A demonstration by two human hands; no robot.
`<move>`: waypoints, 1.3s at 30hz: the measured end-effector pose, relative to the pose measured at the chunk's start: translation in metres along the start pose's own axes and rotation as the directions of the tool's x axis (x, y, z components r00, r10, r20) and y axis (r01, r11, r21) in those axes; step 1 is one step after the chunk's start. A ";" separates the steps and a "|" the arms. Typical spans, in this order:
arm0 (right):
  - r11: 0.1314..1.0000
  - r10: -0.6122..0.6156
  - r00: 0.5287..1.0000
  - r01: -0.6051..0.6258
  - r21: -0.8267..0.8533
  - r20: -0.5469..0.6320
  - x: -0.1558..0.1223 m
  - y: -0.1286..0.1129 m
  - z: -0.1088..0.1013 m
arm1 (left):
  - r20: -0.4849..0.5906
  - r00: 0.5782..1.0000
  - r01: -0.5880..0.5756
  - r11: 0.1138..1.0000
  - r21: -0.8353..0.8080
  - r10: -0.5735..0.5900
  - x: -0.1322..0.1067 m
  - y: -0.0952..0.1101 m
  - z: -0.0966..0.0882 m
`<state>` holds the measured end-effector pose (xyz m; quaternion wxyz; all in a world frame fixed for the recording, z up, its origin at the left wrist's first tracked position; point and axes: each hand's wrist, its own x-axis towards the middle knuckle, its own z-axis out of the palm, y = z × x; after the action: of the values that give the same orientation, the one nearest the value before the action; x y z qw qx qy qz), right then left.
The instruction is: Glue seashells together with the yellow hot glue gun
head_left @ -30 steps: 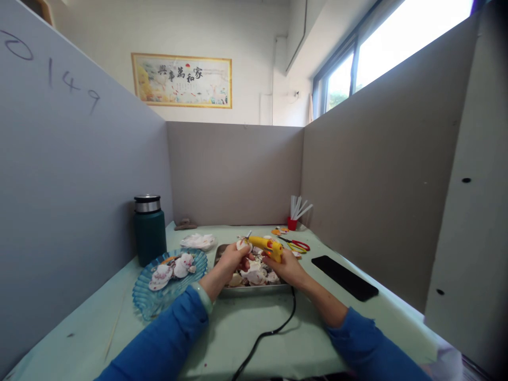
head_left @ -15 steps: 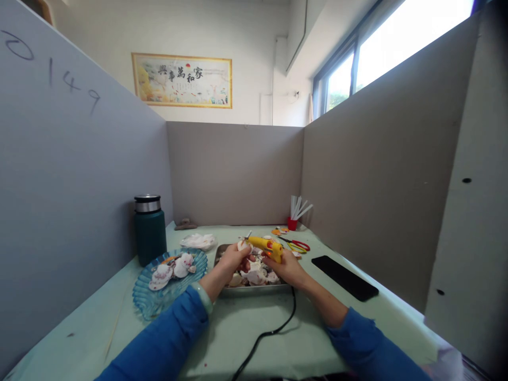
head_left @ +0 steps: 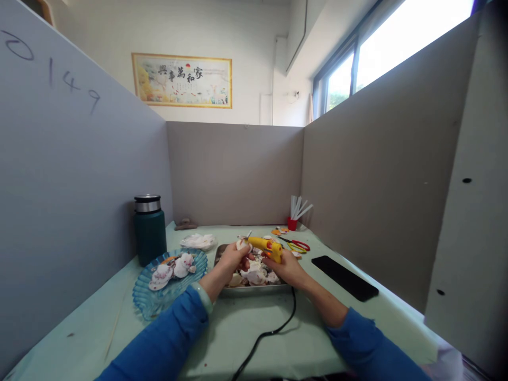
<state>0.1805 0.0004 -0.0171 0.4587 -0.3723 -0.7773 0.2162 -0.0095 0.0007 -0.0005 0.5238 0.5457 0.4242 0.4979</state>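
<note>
My right hand [head_left: 288, 269] is closed round the handle of a yellow hot glue gun [head_left: 265, 245], whose tip points left and whose small orange light glows. A white glue stick pokes up near its rear or tip; I cannot tell which. Between the fingers of my left hand [head_left: 235, 259] is a small pale seashell [head_left: 242, 244], held right at the gun's nozzle. Both hands hover over a metal tray [head_left: 254, 289] heaped with white and brownish shells [head_left: 257, 274]. A black cord [head_left: 273, 332] runs from the gun toward the table's front edge.
Left, a fluted blue plate [head_left: 143, 296] bears joined white shells [head_left: 183, 264], beside a dark green bottle [head_left: 150, 233]. At the right lie a black phone [head_left: 344, 278] and red-yellow scissors [head_left: 299, 246]. A red cup [head_left: 292, 224] holds white sticks. Grey partitions [head_left: 238, 174] enclose the table.
The shell in my left hand has shifted very slightly to the left. The glue gun and my right hand stay almost where they were.
</note>
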 end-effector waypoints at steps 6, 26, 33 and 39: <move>1.000 -0.004 1.000 0.004 -0.021 -0.008 0.000 0.001 0.001 | 0.003 1.000 -0.011 1.000 0.001 0.011 -0.001 0.001 0.000; 1.000 0.001 1.000 -0.001 -0.013 -0.005 0.000 0.003 0.001 | 0.002 1.000 0.001 1.000 -0.005 -0.001 0.000 -0.001 0.000; 1.000 -0.001 1.000 0.001 0.003 -0.006 0.000 -0.001 0.000 | -0.004 1.000 -0.018 1.000 -0.003 0.018 -0.002 0.001 0.000; 1.000 -0.007 1.000 0.007 0.008 0.000 0.000 -0.002 0.000 | -0.005 1.000 -0.009 1.000 0.023 0.009 -0.001 0.001 0.000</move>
<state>0.1800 -0.0010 -0.0162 0.4609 -0.3675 -0.7779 0.2178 -0.0095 -0.0009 0.0008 0.5144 0.5521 0.4287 0.4967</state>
